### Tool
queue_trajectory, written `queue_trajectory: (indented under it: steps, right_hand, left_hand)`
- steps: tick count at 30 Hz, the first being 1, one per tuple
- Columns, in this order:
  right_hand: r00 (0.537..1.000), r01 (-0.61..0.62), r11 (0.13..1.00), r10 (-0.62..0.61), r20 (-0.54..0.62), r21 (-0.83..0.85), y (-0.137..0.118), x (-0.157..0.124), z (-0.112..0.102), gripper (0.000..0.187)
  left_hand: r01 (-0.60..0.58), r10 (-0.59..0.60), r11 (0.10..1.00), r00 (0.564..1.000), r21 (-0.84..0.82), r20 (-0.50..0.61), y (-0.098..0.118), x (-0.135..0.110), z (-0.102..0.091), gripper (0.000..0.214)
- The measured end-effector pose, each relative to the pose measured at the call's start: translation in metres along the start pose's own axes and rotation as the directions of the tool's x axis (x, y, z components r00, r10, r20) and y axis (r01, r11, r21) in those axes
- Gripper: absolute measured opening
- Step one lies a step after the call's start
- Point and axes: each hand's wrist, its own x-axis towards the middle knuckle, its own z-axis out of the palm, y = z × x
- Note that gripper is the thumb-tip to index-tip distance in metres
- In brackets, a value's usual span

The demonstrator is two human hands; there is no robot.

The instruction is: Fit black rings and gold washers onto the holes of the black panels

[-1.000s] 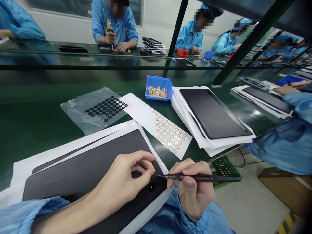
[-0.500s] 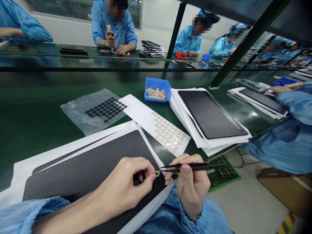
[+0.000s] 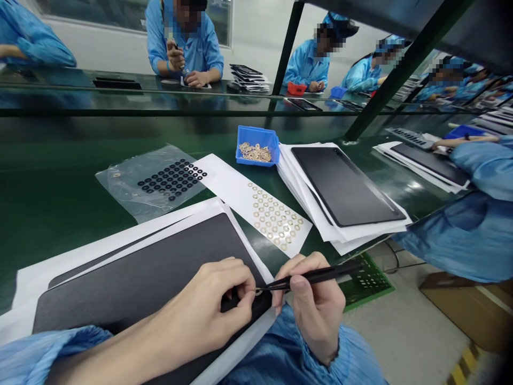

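A dark grey tablet back cover (image 3: pixel 136 283) lies on white sheets in front of me. My left hand (image 3: pixel 208 310) rests on its near right corner, fingers curled in a pinch at a small gold ring (image 3: pixel 258 292). My right hand (image 3: pixel 315 307) grips black tweezers (image 3: pixel 316 276) whose tips meet the ring at my left fingertips. The cover's corner under my fingers is mostly hidden.
A white sheet with rows of gold rings (image 3: pixel 276 218) lies beyond, a clear bag with black rings (image 3: pixel 170 179) to its left, a blue bin of gold rings (image 3: pixel 256 145) behind. Another cover on stacked sheets (image 3: pixel 344 184) sits right. Co-workers in blue (image 3: pixel 476 235) surround the green bench.
A gold ring has appeared at the tweezers' tips and come down to the cover's corner. My left fingers closed in around it. The tweezers tilted slightly upward at the back.
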Motion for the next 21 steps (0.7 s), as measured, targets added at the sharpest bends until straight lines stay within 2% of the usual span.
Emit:
queue_trajectory:
  steps: [4, 7, 10, 13, 17, 21]
  right_hand:
    - [0.996, 0.054, 0.999, -0.054, -0.073, -0.003, -0.003, 0.0, 0.001, 0.009]
    - [0.99, 0.032, 0.999, -0.027, -0.135, 0.034, -0.004, 0.001, -0.002, 0.013]
    - [0.988, -0.107, 0.993, 0.112, -0.105, 0.053, 0.0, 0.002, -0.006, 0.017]
    - [0.97, -0.234, 0.971, 0.236, -0.057, 0.041, 0.007, 0.001, -0.009, 0.022]
    - [0.968, -0.241, 0.97, 0.242, -0.06, 0.027, 0.013, -0.001, -0.008, 0.023]
    - [0.973, -0.224, 0.974, 0.225, -0.047, 0.028, 0.015, -0.004, -0.009, 0.021]
  left_hand:
    - [0.033, -0.033, 0.999, 0.999, 0.007, -0.027, 0.001, 0.0, 0.001, 0.015]
    - [0.031, -0.026, 0.998, 0.997, 0.058, -0.075, -0.002, -0.002, 0.001, 0.017]
    - [-0.12, 0.124, 0.986, 0.992, 0.113, -0.027, -0.004, -0.006, -0.002, 0.017]
    - [-0.31, 0.297, 0.923, 0.951, 0.227, 0.09, -0.004, -0.01, -0.007, 0.023]
    - [-0.436, 0.402, 0.833, 0.9, 0.342, 0.167, -0.001, -0.012, -0.01, 0.024]
    - [-0.462, 0.423, 0.791, 0.887, 0.401, 0.186, 0.002, -0.011, -0.011, 0.026]
